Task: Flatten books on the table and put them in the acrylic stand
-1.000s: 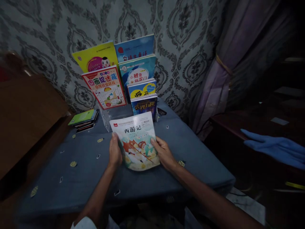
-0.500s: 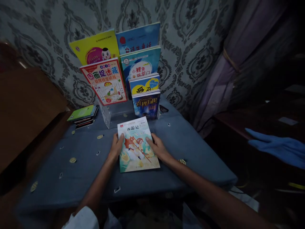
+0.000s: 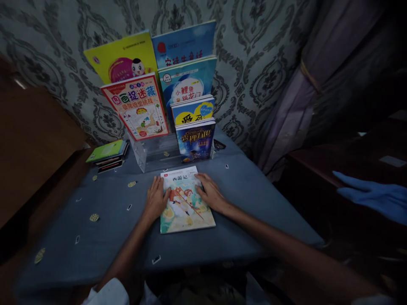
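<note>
A picture-covered paperback book [image 3: 186,203] with a pale cover and a red-caped figure lies flat on the blue tablecloth, its cover up. At its left edge rests my left hand [image 3: 155,198], fingers stretched out along the side and thumb on the cover. My right hand [image 3: 211,192] lies over the right edge, fingers extended onto the upper right corner and thumb on the cover. Neither hand is wrapped around the book. Just beyond it stands a clear acrylic rack [image 3: 140,156] holding upright books, among them a dark blue one [image 3: 197,142] and a red-bordered one [image 3: 138,108].
A small stack of books [image 3: 108,154] lies left of the rack. Dark-framed glasses [image 3: 219,145] are behind its right side. The blue-clothed table [image 3: 254,203] meets a patterned wall. At right are a tied curtain [image 3: 292,97] and a blue glove-like object [image 3: 375,197].
The book has gone from tilted in both hands to flat on the table. My fingers have come out from under its sides and now stretch along and over its edges.
</note>
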{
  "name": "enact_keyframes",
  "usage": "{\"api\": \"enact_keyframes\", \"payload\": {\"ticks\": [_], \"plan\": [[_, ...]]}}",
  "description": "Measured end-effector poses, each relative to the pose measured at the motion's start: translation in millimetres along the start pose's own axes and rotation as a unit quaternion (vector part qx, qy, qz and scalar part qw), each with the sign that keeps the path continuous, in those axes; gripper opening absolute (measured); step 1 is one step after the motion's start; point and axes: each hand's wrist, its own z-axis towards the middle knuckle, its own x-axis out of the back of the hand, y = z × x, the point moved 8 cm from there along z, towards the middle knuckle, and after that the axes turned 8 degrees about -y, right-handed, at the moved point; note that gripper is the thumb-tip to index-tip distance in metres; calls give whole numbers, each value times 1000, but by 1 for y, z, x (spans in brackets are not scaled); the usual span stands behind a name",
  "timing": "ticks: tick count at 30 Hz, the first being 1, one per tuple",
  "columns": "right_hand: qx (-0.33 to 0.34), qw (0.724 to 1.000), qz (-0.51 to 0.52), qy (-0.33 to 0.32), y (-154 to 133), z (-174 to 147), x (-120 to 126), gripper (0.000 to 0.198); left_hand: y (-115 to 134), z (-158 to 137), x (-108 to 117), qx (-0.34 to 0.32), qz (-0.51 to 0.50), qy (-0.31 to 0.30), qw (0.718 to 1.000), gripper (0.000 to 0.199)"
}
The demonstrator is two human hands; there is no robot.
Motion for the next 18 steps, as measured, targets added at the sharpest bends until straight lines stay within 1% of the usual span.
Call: {"api": "enact_keyframes", "payload": {"ticks": [5, 8, 13, 18], "plan": [[19, 1000, 13, 6, 2, 11, 9, 45, 1, 9, -3, -12, 16, -6, 1000, 57], [12, 1000, 26, 10, 8, 12, 11, 43, 8, 14, -5, -22, 43, -14, 999, 57], [-4, 998, 62, 21, 16, 12, 14, 43, 36, 26, -11, -81, 75, -31, 993, 54], [-11, 991, 131, 19, 20, 16, 16, 48, 66, 41, -22, -127, 87, -65, 986, 52]]}}
